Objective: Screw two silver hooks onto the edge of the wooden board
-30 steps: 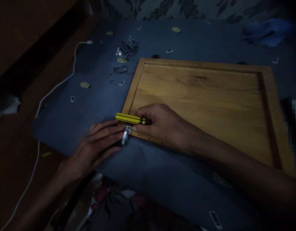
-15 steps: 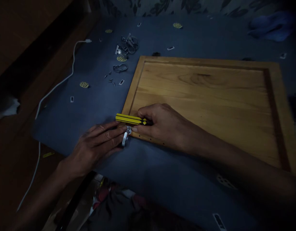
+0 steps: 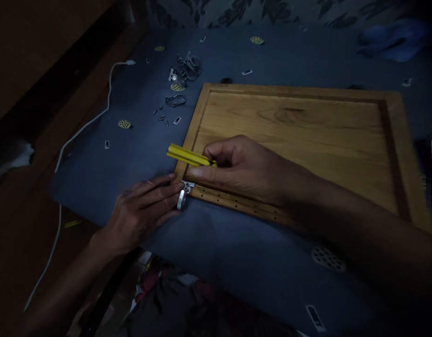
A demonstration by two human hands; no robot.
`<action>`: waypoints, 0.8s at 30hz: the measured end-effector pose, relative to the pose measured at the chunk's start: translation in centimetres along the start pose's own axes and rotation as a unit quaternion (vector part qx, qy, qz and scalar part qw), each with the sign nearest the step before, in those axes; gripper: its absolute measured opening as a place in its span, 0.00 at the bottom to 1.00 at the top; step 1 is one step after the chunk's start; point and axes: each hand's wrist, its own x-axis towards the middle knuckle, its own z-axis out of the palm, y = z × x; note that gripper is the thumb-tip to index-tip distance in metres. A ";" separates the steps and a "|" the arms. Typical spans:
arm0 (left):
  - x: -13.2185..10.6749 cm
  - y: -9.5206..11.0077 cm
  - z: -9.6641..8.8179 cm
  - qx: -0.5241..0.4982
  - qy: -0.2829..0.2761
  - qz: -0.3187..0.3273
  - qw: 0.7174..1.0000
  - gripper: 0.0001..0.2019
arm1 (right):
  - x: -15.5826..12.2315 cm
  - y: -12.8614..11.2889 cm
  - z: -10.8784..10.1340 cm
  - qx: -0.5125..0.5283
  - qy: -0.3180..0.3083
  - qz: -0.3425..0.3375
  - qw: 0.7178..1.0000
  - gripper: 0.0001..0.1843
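Observation:
My right hand [image 3: 242,161] holds a screwdriver by its yellow handle [image 3: 189,155], above the near left corner of the wooden board [image 3: 289,140]. The handle end points left; its shaft is hidden by the hand. My left hand [image 3: 142,206] lies at that corner, its fingers together and their tips against a small curved metal bracket [image 3: 182,198]. This bracket sits on the board's near edge, with what look like two screw heads on its plate. Small dark holes run along the edge to its right.
On the blue patterned tabletop [image 3: 93,173] lie more metal brackets [image 3: 188,66], a single bracket [image 3: 175,100] and several screws [image 3: 162,118]. A white cable [image 3: 85,122] runs down the left side. A blue cloth [image 3: 395,41] lies at the back right.
My right hand has lifted the screwdriver up and away from the bracket, uncovering more of the board's edge and its holes. The left hand stays at the corner.

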 end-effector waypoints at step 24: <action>0.6 1.0 -0.2 0.040 0.070 0.057 0.995 0.11 | -2.5 -0.7 1.8 -0.029 0.225 -0.163 0.960 0.20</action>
